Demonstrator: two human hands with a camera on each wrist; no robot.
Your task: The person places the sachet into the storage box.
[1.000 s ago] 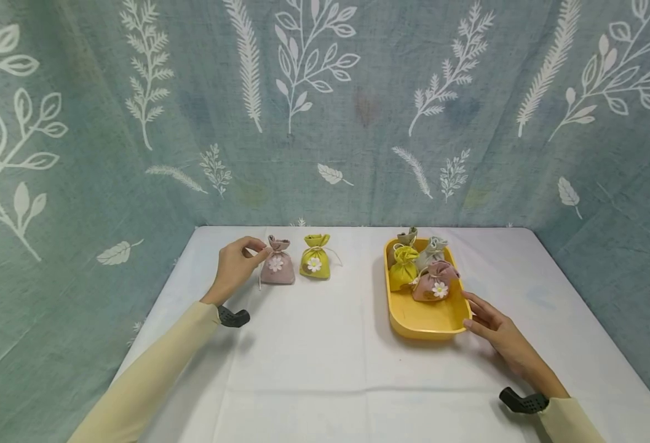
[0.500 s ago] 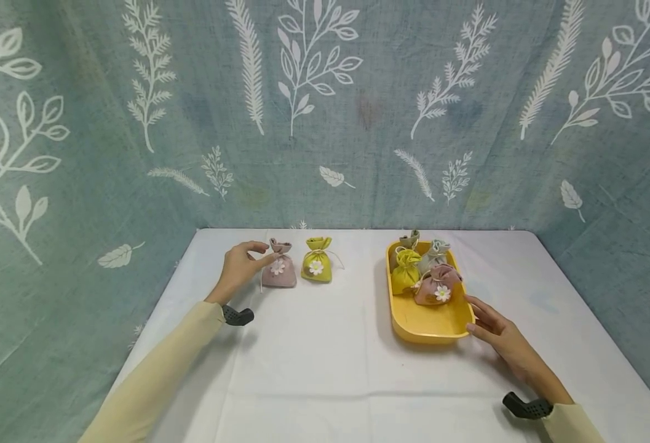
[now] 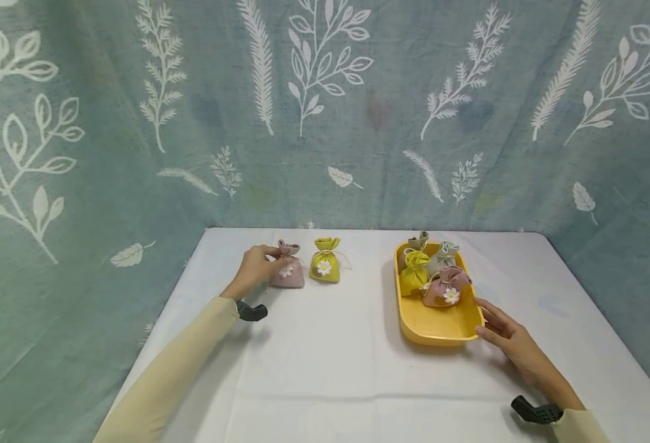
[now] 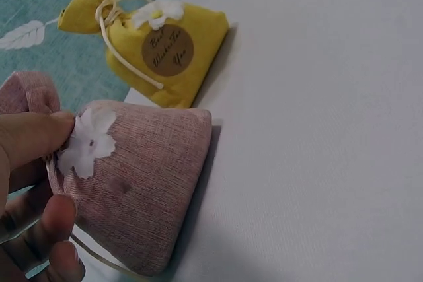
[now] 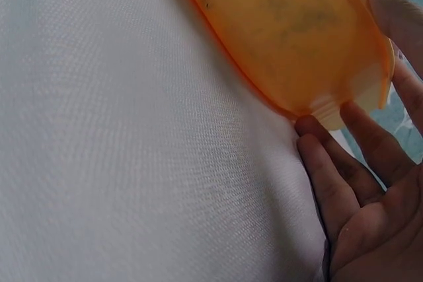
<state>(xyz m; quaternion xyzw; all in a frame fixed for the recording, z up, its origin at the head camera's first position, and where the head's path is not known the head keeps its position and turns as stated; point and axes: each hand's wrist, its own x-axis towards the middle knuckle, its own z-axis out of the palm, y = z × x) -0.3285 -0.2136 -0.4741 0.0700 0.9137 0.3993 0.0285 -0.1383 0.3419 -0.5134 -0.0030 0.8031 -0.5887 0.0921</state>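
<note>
"What are you holding?"
"My left hand pinches the pink pouch at its neck, thumb against fingers; a yellow pouch sits just past it, to that hand's right."
"And your right hand?"
"Loosely spread, fingertips touching the yellow tray on its left, where four pouches lie."

A leaf-printed teal curtain hangs behind a white-covered table.
</note>
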